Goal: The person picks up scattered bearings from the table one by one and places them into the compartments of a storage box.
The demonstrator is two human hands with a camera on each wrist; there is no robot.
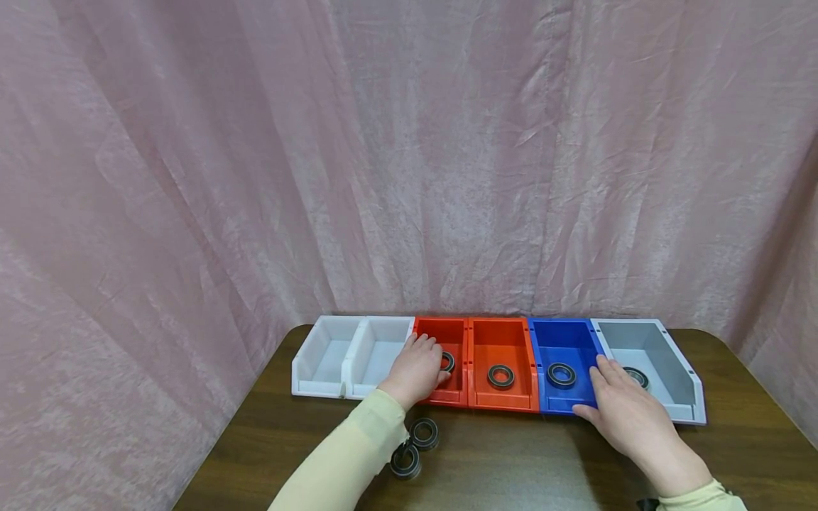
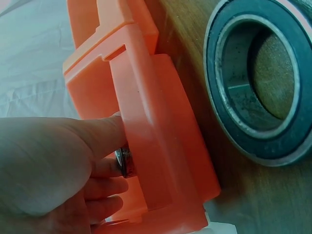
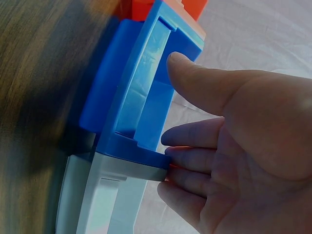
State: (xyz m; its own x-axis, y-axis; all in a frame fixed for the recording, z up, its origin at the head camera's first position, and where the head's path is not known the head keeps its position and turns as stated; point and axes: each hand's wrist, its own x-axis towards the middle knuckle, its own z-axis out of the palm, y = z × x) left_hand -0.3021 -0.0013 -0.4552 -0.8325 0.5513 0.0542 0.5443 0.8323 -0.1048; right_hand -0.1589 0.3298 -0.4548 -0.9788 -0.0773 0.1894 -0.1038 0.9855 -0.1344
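My left hand (image 1: 415,369) reaches into the red bin (image 1: 450,397), its thumb and fingers about a ball bearing (image 1: 449,360) low in the bin. In the left wrist view only a narrow part of that bearing (image 2: 125,162) shows past the fingers; the front wall hides the rest. My right hand (image 1: 629,415) rests with extended fingers at the wall between the blue bin (image 1: 562,337) and the grey bin (image 1: 639,333). In the right wrist view its palm shows nothing held, and the fingertips (image 3: 170,139) are right at the blue bin's edge.
Bearings lie in the orange-red bin (image 1: 500,377), the blue bin and the grey bin. Two white bins (image 1: 377,348) end the row at left. Close by the left sleeve, two bearings (image 1: 424,433) lie on the wooden table (image 1: 511,461). A pink curtain (image 1: 447,177) hangs behind.
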